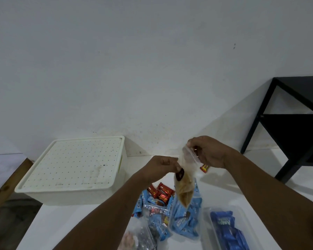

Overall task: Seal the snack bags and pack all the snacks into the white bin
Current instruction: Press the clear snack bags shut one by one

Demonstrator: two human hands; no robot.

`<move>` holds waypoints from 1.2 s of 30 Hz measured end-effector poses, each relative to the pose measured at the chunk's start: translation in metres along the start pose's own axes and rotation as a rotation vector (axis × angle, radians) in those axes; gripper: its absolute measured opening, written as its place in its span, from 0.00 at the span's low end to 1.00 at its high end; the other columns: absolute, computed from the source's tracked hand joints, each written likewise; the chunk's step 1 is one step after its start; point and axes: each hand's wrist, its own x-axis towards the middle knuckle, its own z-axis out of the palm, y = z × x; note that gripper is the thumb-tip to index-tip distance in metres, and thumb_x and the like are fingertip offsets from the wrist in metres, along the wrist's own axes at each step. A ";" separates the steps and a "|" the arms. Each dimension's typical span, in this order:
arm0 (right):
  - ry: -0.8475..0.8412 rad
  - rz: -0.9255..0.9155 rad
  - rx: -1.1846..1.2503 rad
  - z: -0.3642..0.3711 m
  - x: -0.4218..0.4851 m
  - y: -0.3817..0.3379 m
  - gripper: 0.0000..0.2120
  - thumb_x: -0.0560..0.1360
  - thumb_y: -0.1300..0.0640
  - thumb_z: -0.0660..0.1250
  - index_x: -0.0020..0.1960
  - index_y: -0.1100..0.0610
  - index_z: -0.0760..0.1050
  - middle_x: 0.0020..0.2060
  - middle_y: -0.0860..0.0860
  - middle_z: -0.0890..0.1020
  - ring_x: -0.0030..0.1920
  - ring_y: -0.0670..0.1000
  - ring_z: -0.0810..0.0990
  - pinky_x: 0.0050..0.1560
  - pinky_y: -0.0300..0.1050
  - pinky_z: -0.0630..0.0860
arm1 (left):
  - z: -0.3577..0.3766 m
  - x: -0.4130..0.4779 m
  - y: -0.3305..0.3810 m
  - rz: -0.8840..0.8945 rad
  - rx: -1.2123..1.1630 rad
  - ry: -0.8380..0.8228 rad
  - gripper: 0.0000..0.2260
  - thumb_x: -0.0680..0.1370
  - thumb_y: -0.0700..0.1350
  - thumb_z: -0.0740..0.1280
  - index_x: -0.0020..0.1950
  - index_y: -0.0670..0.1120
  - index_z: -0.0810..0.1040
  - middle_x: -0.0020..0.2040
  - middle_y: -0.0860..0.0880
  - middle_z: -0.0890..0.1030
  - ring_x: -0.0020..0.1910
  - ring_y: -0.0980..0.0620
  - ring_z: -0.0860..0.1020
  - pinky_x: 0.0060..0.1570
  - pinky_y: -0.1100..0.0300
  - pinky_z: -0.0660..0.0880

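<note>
A clear zip bag (185,181) with tan snack bits hangs in the air above the table. My left hand (160,167) pinches its top left corner and my right hand (209,152) pinches the top right end of the zip strip. Below it lies a pile of snacks: red wrapped bars (160,193), light blue packets in a clear bag (185,221), and another clear bag (157,216) with mixed wrappers. The white bin (76,170) stands at the left with its perforated lid on.
A clear tray with dark blue packets (228,230) lies at the bottom right. A small red-yellow packet (205,167) sits under my right hand. A black side table (287,123) stands at the right. A wooden edge (7,184) runs at the far left, by the white wall.
</note>
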 end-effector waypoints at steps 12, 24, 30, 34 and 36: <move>0.254 0.077 0.100 -0.022 0.064 0.103 0.24 0.68 0.43 0.73 0.56 0.57 0.75 0.60 0.52 0.82 0.62 0.55 0.78 0.63 0.65 0.73 | -0.032 0.076 -0.091 -0.085 0.005 0.560 0.02 0.72 0.44 0.77 0.40 0.48 0.87 0.40 0.49 0.86 0.41 0.49 0.84 0.42 0.49 0.83; 0.278 0.197 -0.259 -0.037 0.225 0.141 0.09 0.73 0.58 0.71 0.51 0.47 0.79 0.50 0.46 0.80 0.48 0.48 0.79 0.48 0.48 0.75 | -0.079 0.187 -0.164 -0.225 0.219 0.425 0.07 0.76 0.41 0.71 0.49 0.52 0.85 0.46 0.52 0.85 0.36 0.56 0.82 0.40 0.69 0.75; 0.373 0.240 -0.343 -0.029 0.195 0.145 0.08 0.75 0.57 0.69 0.54 0.51 0.79 0.53 0.51 0.77 0.53 0.52 0.77 0.52 0.49 0.76 | -0.074 0.150 -0.162 -0.331 0.207 0.383 0.07 0.76 0.46 0.72 0.54 0.52 0.83 0.56 0.54 0.80 0.54 0.56 0.78 0.52 0.66 0.72; 0.254 0.326 -0.279 -0.001 0.134 0.142 0.03 0.75 0.61 0.68 0.49 0.58 0.79 0.43 0.57 0.81 0.40 0.54 0.80 0.35 0.43 0.73 | -0.062 0.087 -0.143 -0.454 0.099 0.280 0.12 0.74 0.45 0.75 0.56 0.44 0.83 0.50 0.42 0.85 0.44 0.48 0.80 0.50 0.57 0.75; 0.203 0.348 -0.356 0.019 0.104 0.149 0.06 0.75 0.60 0.68 0.50 0.60 0.79 0.41 0.57 0.83 0.38 0.54 0.82 0.34 0.42 0.74 | -0.055 0.049 -0.138 -0.481 0.114 0.219 0.09 0.75 0.43 0.74 0.53 0.43 0.83 0.47 0.41 0.85 0.40 0.48 0.79 0.44 0.57 0.74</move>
